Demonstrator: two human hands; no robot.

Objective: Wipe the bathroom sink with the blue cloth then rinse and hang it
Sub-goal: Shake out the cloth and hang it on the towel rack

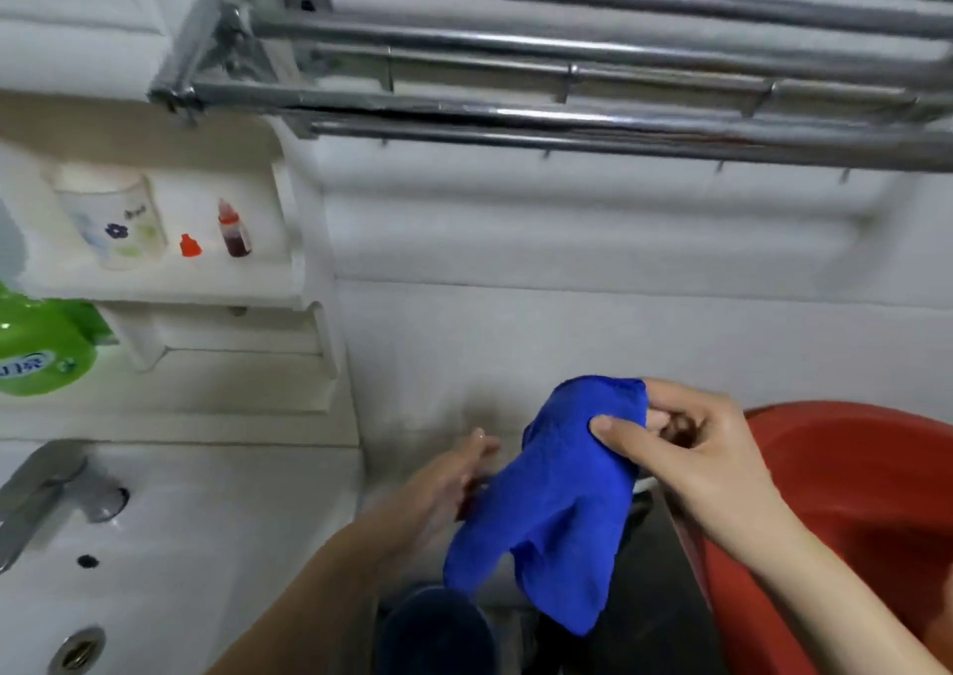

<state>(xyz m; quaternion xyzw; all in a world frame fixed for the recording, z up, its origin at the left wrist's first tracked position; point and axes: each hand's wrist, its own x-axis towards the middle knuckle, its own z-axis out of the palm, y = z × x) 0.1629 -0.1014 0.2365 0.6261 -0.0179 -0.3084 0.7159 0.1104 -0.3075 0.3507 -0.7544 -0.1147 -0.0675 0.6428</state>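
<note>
The blue cloth (pixel 557 499) hangs in the air right of the sink, bunched at its top and drooping in two flaps. My right hand (pixel 686 447) pinches its upper edge between thumb and fingers. My left hand (pixel 459 473) is just left of the cloth with fingers extended, touching or nearly touching its side; I cannot tell whether it grips. The white sink (pixel 170 545) lies at the lower left, with a chrome faucet (pixel 41 489) and a metal drain (pixel 77 651). A chrome towel rack (pixel 567 112) with several bars spans the wall above.
A red plastic basin (pixel 856 494) sits at the lower right. A white wall shelf (pixel 170 277) holds a white cup (pixel 111 215), a small red bottle (pixel 233 231) and an orange cap (pixel 190 246). A green bottle (pixel 41 349) stands at the left edge.
</note>
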